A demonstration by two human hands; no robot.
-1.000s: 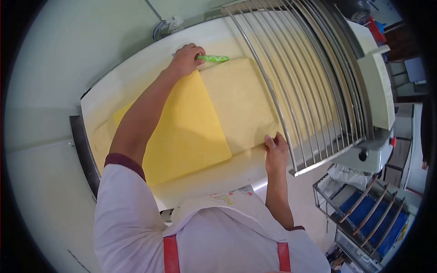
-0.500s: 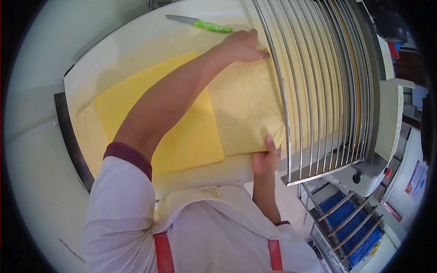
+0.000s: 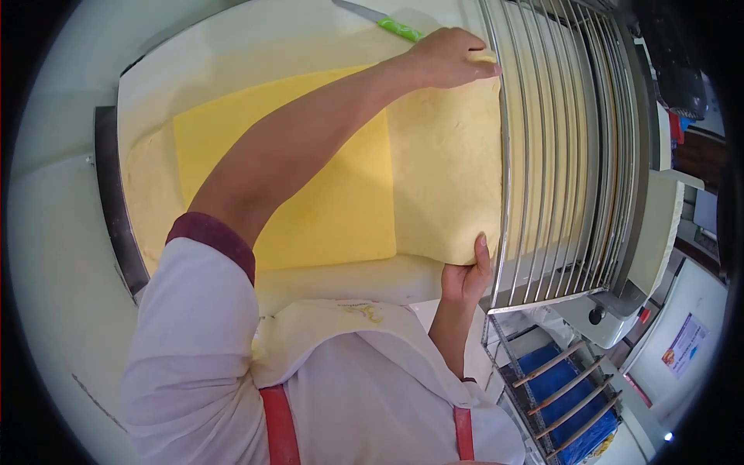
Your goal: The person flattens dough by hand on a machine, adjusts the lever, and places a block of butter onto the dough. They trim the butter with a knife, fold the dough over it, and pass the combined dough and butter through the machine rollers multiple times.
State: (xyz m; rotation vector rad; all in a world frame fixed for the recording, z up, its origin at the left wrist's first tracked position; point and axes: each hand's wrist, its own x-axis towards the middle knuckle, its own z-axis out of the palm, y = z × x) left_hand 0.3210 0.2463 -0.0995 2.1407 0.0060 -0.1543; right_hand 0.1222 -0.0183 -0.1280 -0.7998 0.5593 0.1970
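Note:
A pale sheet of dough point(image 3: 446, 163) lies on the white work surface, with a smooth yellow slab point(image 3: 333, 213), which looks like butter, on its middle. My left arm reaches across the slab, and my left hand point(image 3: 453, 58) is closed on the far right corner of the dough. A bit of dough shows between thumb and fingers. At the near right corner, my right hand point(image 3: 469, 275) grips the dough edge, thumb on top and fingers underneath. The dough's right edge runs straight between both hands, beside the metal bars.
A wire guard of metal bars point(image 3: 540, 155) stands over the surface on the right. Beyond my left hand lies a knife with a green patterned handle point(image 3: 399, 29). At lower right is a rack point(image 3: 535, 418) with wooden rods and a blue sheet.
The view has shifted a little. The dough's right edge looks straighter and smoother, and the fold near my right hand has flattened. Both hands still hold the dough's corners.

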